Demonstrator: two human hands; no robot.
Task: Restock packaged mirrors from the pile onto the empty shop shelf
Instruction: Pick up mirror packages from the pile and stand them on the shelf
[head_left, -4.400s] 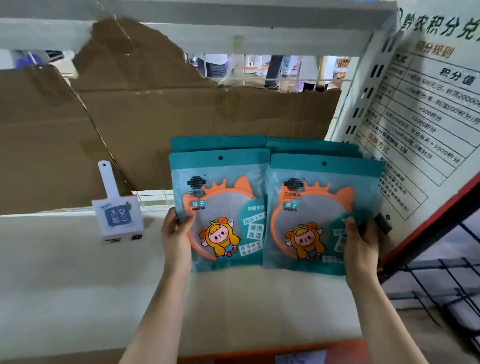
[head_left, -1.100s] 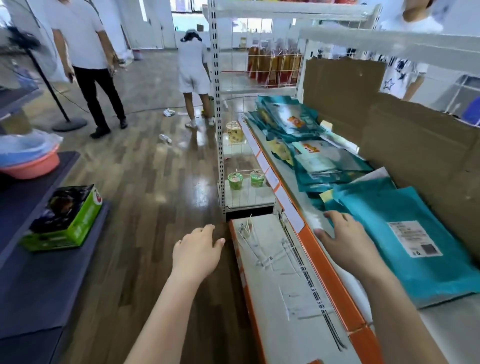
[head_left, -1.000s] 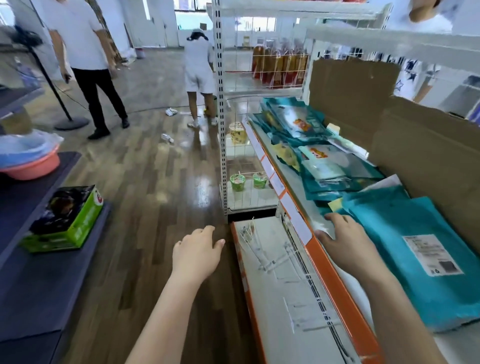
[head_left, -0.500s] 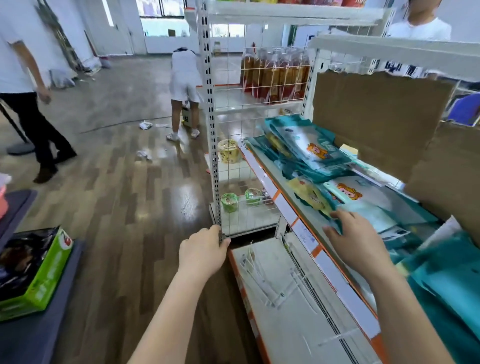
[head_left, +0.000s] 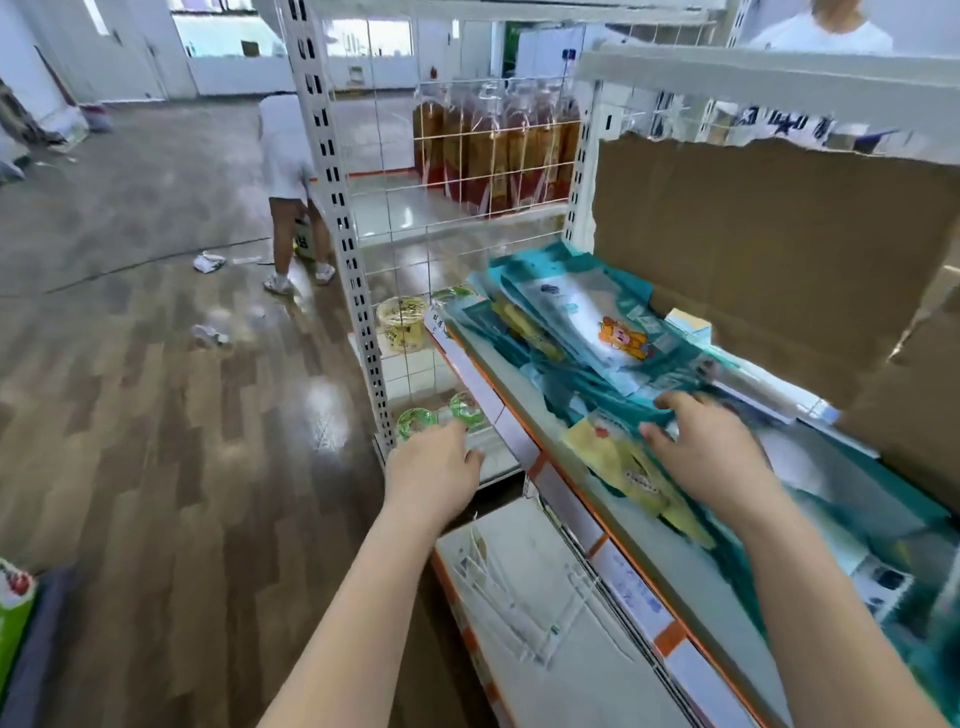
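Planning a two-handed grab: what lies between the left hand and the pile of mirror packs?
In the head view, only the shelf's orange-and-white price rail separates the left hand from the pile.

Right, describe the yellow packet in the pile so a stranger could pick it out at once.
Find the shop shelf with the orange front edge and cardboard behind. In the heap of teal mirror packets lying on it, look just beneath the right hand. The yellow packet lies there, the only yellow one among teal.
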